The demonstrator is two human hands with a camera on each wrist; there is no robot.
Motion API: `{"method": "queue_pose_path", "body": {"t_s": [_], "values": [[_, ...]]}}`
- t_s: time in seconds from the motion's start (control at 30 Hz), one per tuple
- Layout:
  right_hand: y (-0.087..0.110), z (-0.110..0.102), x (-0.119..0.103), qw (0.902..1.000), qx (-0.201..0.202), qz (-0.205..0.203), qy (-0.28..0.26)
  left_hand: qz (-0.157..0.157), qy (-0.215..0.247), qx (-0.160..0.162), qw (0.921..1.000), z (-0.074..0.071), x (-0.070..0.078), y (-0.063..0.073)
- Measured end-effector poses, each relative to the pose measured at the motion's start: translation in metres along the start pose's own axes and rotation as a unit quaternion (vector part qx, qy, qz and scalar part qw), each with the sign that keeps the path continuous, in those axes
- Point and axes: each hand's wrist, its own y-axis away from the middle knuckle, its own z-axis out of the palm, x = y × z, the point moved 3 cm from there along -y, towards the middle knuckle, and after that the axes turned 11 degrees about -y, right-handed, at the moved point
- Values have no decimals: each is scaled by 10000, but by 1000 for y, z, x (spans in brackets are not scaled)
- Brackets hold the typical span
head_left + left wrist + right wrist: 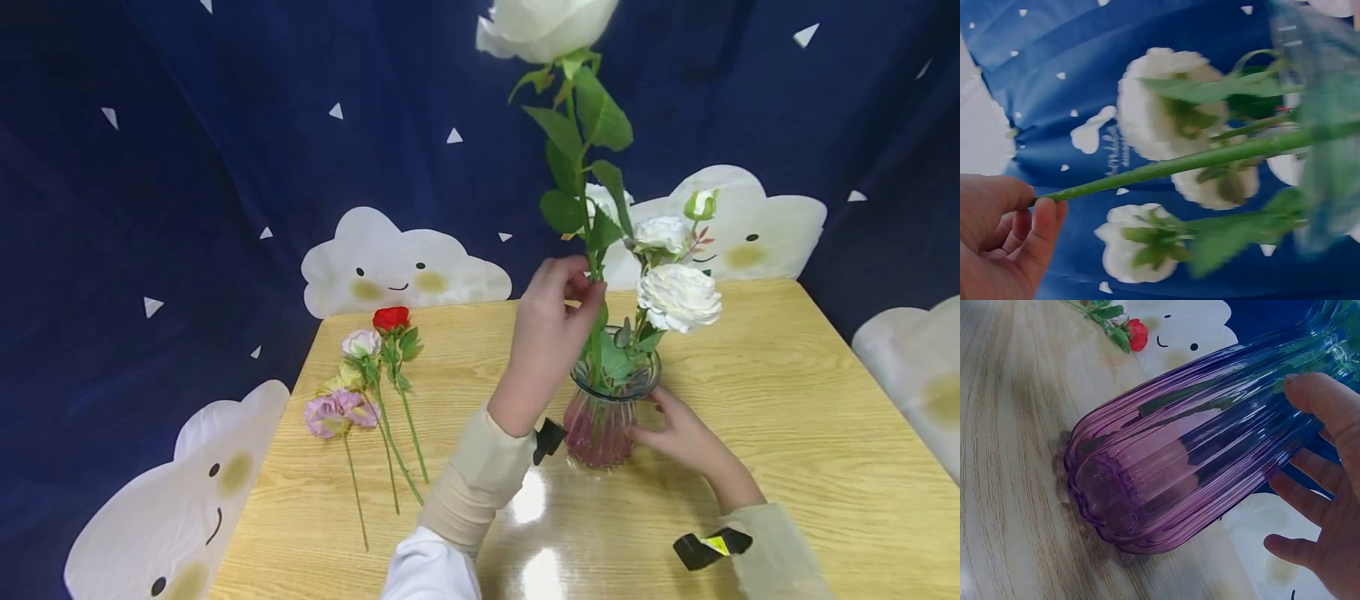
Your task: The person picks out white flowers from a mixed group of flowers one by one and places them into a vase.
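Note:
In the head view, my left hand point(546, 333) pinches the green stem point(595, 267) of a tall white rose point(551, 29) between thumb and fingers. The stem runs down into the mouth of a ribbed glass vase point(600, 433), bluish at the top and pink-purple below. My right hand point(682, 437) holds the vase's right side, with the thumb point(1310, 394) across the glass and other fingers behind it in the right wrist view. White flowers point(678, 298) with green leaves stand in the vase. The left wrist view shows the pinched stem point(1179, 165) beside these blooms.
On the wooden table point(480, 367), several loose flowers lie to the left: a red one point(391, 318), a pale pink one point(362, 342), a yellow one point(347, 377) and a purple one point(333, 414). A dark blue curtain point(405, 100) with smiling clouds hangs behind the table.

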Motion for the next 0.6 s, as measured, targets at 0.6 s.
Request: {"method": "queue_pose_path", "body": {"t_s": [0.6], "values": [[0,0,4,10000,22,6,-9,-194,-975,-1259,9871,23,-18,24]]}}
